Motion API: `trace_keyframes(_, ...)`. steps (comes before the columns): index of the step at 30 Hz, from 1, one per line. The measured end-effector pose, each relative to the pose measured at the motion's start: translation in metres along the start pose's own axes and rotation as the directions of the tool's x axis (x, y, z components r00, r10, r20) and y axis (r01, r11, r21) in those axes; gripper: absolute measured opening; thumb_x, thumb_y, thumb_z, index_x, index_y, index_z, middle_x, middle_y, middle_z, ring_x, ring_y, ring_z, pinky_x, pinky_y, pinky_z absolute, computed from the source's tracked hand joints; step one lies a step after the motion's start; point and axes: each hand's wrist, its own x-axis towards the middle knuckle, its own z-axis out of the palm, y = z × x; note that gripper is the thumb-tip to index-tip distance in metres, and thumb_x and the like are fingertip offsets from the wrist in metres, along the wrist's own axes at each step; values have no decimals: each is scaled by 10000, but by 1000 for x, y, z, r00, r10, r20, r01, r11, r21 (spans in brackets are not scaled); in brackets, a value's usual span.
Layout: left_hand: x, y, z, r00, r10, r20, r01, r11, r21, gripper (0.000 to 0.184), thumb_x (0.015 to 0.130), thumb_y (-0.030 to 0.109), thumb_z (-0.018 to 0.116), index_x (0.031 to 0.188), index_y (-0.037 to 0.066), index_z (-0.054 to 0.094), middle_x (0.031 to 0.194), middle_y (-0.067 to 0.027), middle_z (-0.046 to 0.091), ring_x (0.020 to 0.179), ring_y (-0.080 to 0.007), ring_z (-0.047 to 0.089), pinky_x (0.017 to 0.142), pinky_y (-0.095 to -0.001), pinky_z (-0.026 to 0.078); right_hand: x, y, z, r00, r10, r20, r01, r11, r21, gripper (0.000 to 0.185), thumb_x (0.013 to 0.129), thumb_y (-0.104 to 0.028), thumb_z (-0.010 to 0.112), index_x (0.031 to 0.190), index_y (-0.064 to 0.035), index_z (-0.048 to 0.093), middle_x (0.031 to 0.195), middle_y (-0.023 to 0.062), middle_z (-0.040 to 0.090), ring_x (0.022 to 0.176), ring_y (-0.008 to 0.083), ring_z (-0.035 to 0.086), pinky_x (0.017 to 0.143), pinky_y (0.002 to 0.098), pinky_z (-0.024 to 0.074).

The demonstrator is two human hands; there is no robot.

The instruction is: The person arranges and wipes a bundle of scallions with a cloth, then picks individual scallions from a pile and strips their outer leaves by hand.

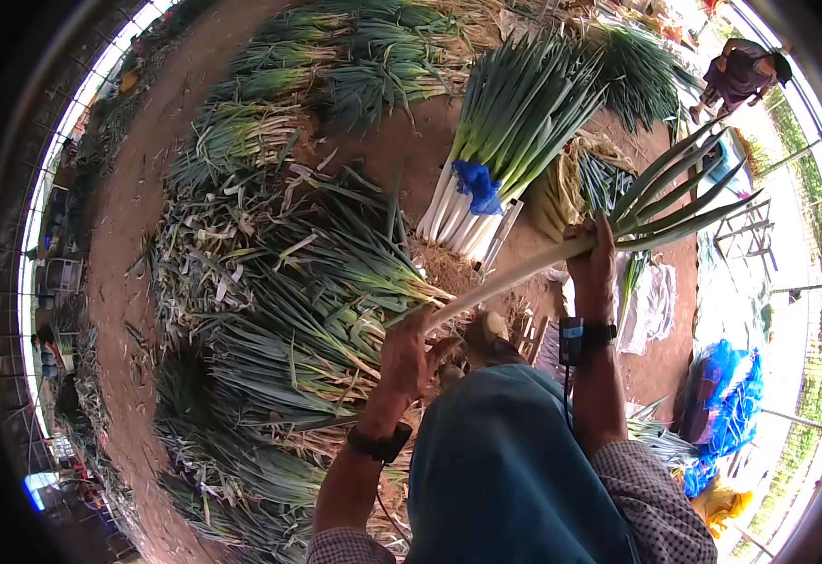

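A single long green onion (514, 276) slants across in front of me, its white stalk down to the left and its green leaves fanned out at the upper right. My right hand (592, 258) is closed around it where the white turns green. At the stalk's lower end is my left hand (409, 355), its fingers on the stalk and the thumb held apart; the root tip is hidden there. Just beyond stands a big bundle of green onions (524, 117), tied with a blue band (478, 188). Beside my left hand lies a heap of loose green onions (289, 329).
More green onions (383, 61) lie in rows at the back. Stripped leaves (209, 226) are piled at the left. At the right are blue plastic (735, 395), a yellow bag (721, 506) and a metal frame (748, 228). Another person (742, 75) stands at the far right.
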Motion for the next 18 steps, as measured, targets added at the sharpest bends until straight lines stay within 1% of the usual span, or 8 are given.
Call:
trace_keyframes(1, -1, -2, 0, 998, -62, 30, 65, 995, -82, 308, 961, 171, 691, 1225, 26, 627, 992, -170, 697, 874, -311, 693, 758, -403, 548, 0, 0, -1, 1000, 1, -8, -1, 999, 32, 154, 957, -166, 709, 862, -108, 603, 694, -12, 535, 603, 131, 488, 652, 323, 475)
trace_keyframes(3, -9, -5, 9, 979, -171, 113, 195, 948, -252, 220, 959, 124, 686, 1157, 30, 668, 984, -164, 698, 850, -315, 688, 745, -392, 544, 4, -3, -7, 997, 31, 67, -37, 995, 88, 101, 977, -158, 678, 909, -104, 625, 699, -28, 539, 606, 112, 484, 648, 313, 468)
trace_keyframes(4, -10, -2, 13, 981, -191, 38, 192, 919, -344, 134, 976, 103, 658, 1080, 30, 698, 962, -156, 696, 826, -318, 687, 726, -380, 544, 5, -5, -8, 994, 52, 95, -63, 991, 117, 91, 982, -157, 671, 922, -102, 629, 700, -32, 539, 606, 108, 482, 647, 310, 467)
trace_keyframes(6, -13, 5, 16, 975, -199, 98, 217, 948, -231, 139, 979, 103, 656, 1090, 28, 692, 945, -160, 691, 810, -314, 687, 715, -377, 543, 3, -10, -11, 988, 63, 142, -84, 986, 145, 57, 990, -149, 657, 969, -98, 641, 694, -43, 536, 606, 89, 475, 643, 298, 461)
trace_keyframes(8, -9, 11, 13, 973, -171, 155, 196, 967, -164, 139, 987, 98, 643, 1098, 25, 686, 927, -165, 682, 791, -310, 685, 705, -366, 542, 5, -9, -13, 988, 50, 149, -69, 990, 126, 80, 980, -155, 672, 934, -112, 623, 691, -50, 534, 611, 76, 474, 642, 292, 460)
trace_keyframes(11, -7, 20, 14, 969, -209, 131, 242, 911, -334, 121, 978, 74, 649, 1079, 13, 674, 920, -165, 675, 784, -329, 679, 702, -367, 543, 11, -8, -19, 991, 15, 133, -22, 998, 54, 113, 967, -155, 687, 895, -120, 607, 697, -49, 533, 616, 84, 484, 652, 306, 475)
trace_keyframes(14, -6, 10, 25, 993, -111, -29, 96, 943, -319, 107, 954, 38, 666, 1054, 1, 659, 939, -165, 671, 810, -337, 671, 707, -376, 542, 7, -2, -17, 999, -10, 31, 10, 1000, -6, 128, 960, -154, 695, 879, -118, 602, 710, -30, 537, 620, 108, 497, 663, 322, 487)
trace_keyframes(18, -4, 5, 29, 989, 58, -135, -79, 984, -159, 91, 926, -5, 669, 1007, -12, 628, 963, -175, 655, 854, -344, 647, 756, -395, 532, -2, 1, -14, 997, -35, -72, 30, 997, -75, 134, 959, -157, 694, 878, -103, 601, 739, 4, 545, 644, 141, 517, 683, 337, 495)
